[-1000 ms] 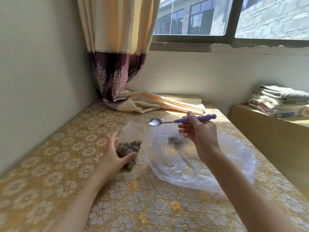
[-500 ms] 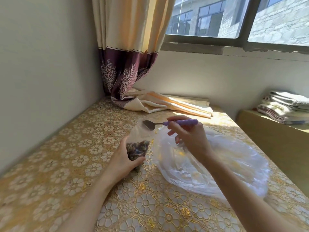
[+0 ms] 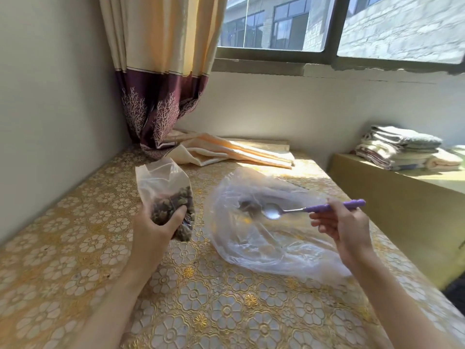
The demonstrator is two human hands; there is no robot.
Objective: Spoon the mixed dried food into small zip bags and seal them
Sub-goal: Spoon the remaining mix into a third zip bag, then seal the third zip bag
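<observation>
Fingers and thumb of our left hand (image 3: 153, 227) wrap the lower part of the small zip bag (image 3: 166, 195), holding it upright just above the table (image 3: 75, 260); its mouth gapes open and unsealed at the top. Our right hand (image 3: 344, 227) pinches the purple handle of the spoon (image 3: 302, 210), thumb and forefinger clamped on it while the other fingers fan out loosely below

Half a second ago the spoon's bowl was at the mouth of the small bag; now it has swung right and sits empty over the large clear bag (image 3: 264, 238) lying flat on the table, near the little dark dried food (image 3: 245, 205) left inside it. We judge the spoonful has gone in and we are returning for another. The small bag looks roughly half full of the brown mix, so sealing may come soon, and the supply seems nearly spent

No brand, label or writing can be read on either bag, the spoon, or the floral table cover
</observation>
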